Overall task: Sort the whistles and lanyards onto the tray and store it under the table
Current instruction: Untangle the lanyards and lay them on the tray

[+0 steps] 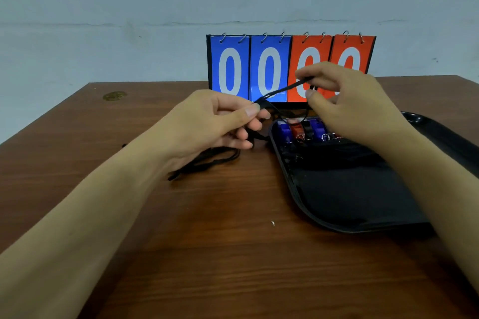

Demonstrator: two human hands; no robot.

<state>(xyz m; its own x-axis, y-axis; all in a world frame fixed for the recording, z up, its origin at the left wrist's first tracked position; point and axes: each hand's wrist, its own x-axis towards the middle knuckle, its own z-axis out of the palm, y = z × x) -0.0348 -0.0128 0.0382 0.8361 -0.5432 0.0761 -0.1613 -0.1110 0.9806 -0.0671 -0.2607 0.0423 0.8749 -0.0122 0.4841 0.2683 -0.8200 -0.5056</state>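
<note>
Both bare forearms reach forward from the lower corners, converging toward the middle. The left hand (223,122) is turned thumb-up, its thumb and forefinger pressed together in a pinch while the other fingers (247,134) curl loosely beneath. The right hand (347,101) is raised higher and a little farther forward, back toward the camera, its fingertips likewise drawn into a pinch, thumb pointing down.

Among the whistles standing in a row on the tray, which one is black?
The black whistle, third from the left in the row, stands between the red whistle and a blue whistle.
</note>
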